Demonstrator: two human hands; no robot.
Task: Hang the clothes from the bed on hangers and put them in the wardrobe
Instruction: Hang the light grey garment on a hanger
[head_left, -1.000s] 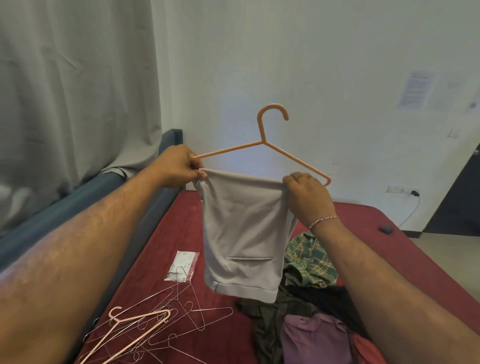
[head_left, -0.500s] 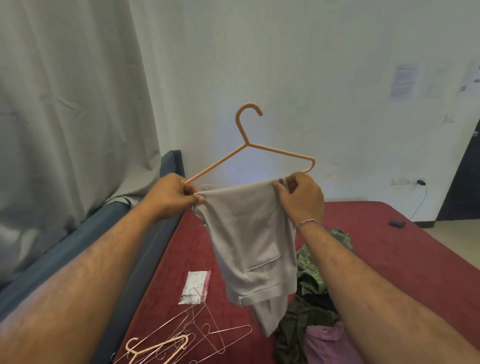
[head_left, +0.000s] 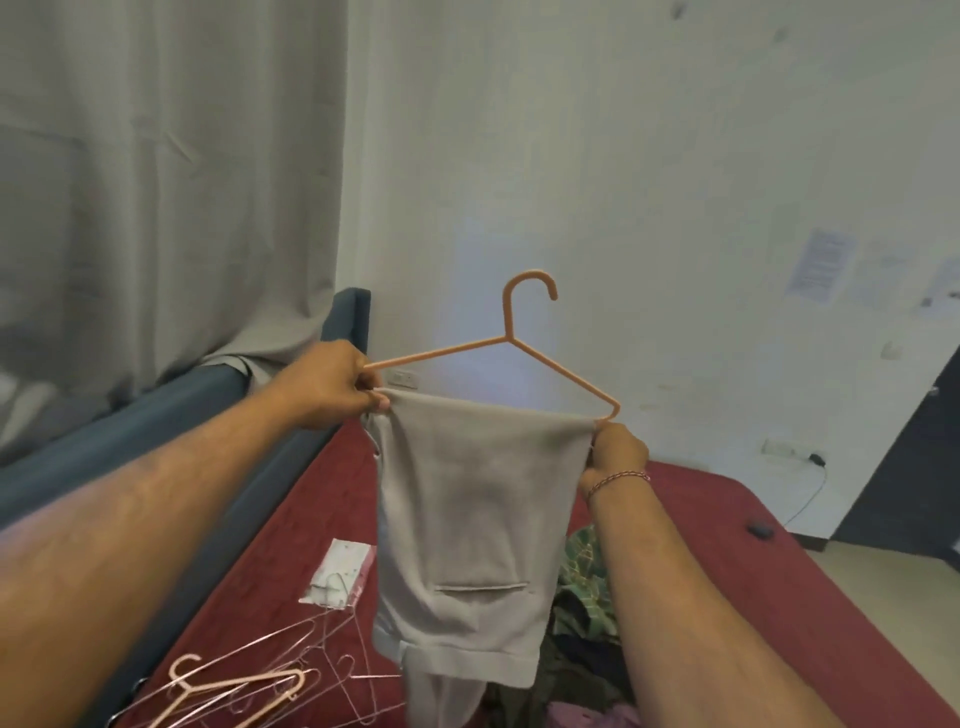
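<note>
Grey trousers (head_left: 475, 519) are hanging folded over the lower bar of an orange hanger (head_left: 511, 340), held up in the air above a red-covered bed (head_left: 779, 561). The left hand (head_left: 332, 387) is gripping the hanger's left end, fingers curled around the bar and pinching the fabric edge against it; the right hand (head_left: 618, 452) is pinching the cloth and bar at the right corner. The hanger is sitting tilted, its right end lower, and the fabric is lying bunched toward that side. With nothing clipping them, the trousers are likely to be sliding down the bar once either pinch is released, and the longer front fall may be dragging the whole pair off. More clothes (head_left: 582, 623) are waiting in a heap below, beside a tangle of spare hangers (head_left: 270, 680) and a small packet (head_left: 340, 571); a dropped garment would be landing among those wire hooks and snagging. The wardrobe is not showing here.
</note>
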